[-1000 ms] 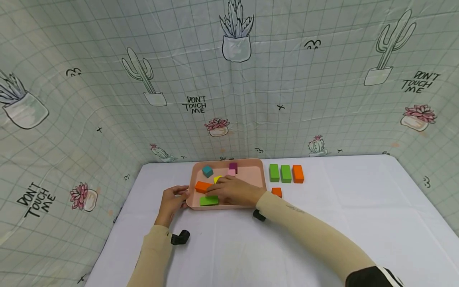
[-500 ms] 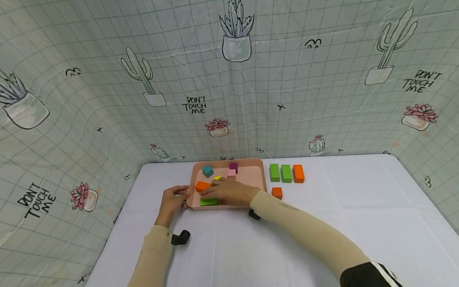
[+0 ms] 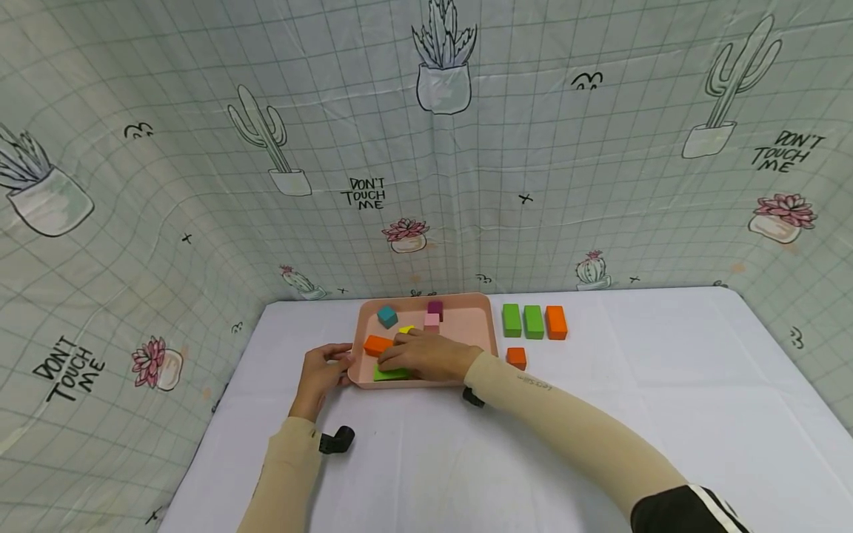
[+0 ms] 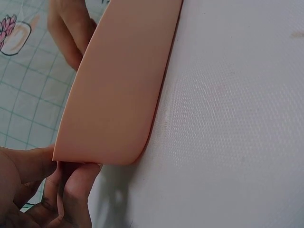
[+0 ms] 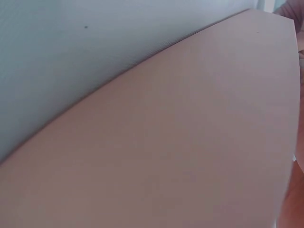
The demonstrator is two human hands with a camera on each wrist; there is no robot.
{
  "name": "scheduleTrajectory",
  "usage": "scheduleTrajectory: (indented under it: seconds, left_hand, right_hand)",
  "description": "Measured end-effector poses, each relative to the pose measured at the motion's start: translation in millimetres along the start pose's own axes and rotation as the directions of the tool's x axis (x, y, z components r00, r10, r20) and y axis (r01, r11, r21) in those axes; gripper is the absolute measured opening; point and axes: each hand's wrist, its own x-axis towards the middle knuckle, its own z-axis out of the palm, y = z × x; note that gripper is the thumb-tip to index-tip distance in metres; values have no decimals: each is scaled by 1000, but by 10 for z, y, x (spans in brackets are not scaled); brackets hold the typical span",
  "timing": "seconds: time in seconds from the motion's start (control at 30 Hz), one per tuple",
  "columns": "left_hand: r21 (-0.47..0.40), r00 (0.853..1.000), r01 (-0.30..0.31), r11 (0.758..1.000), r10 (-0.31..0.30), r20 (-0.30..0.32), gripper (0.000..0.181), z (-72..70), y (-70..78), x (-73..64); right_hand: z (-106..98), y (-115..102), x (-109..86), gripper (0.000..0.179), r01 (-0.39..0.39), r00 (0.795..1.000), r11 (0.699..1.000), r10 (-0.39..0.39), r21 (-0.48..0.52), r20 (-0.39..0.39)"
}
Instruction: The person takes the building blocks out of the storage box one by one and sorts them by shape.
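A shallow pink tray [image 3: 466, 326] stands near the table's back edge. My left hand [image 3: 318, 377] holds its left side; in the left wrist view the thumb lies at the rim and curled fingers sit against the outer wall. My right hand [image 3: 429, 357] reaches into the tray, its bent fingers on a long green block [image 3: 389, 374] at the front left and covering part of it. Just behind lies an orange block [image 3: 378, 345], with a partly hidden yellow block [image 3: 405, 329] beside it. Farther back are a teal block [image 3: 387, 317], a pink block [image 3: 432, 322] and a purple block [image 3: 435, 309].
Right of the tray stand two green blocks [image 3: 512, 320] and an orange block [image 3: 556, 323] in a row. A smaller orange block [image 3: 516, 358] lies in front of them. White cloth covers the table [image 3: 426, 459]; a patterned curtain [image 3: 466, 185] hangs behind.
My right hand has shifted left inside the tray, from beside the long green block to over it. The left hand stays at the tray's left side.
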Motion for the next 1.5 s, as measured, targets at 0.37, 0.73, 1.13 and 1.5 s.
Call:
scheduleTrajectory:
  seconds: [0.37,0.73,1.13,1.5]
  left_hand:
    - [11,1000,-8,1000,8,-1,32,-1,0,6]
    - [22,1000,1,1000,0,-20,31,28,22,-32]
    - [32,1000,13,999,-13,-20,33,14,7,-41]
    - [50,1000,-10,999,11,-22,32,22,11,-63]
  right_hand:
    - [-7,-19,56,47,3,999,1000,-2,-26,50]
    - [-86,50,-113,41,1,998,999,-3,-36,-55]
    - [-169,175,-621,48,-129,951,988,147,84,-273]
    - [-165,282,-1432,61,-228,850,954,293,196,-439]
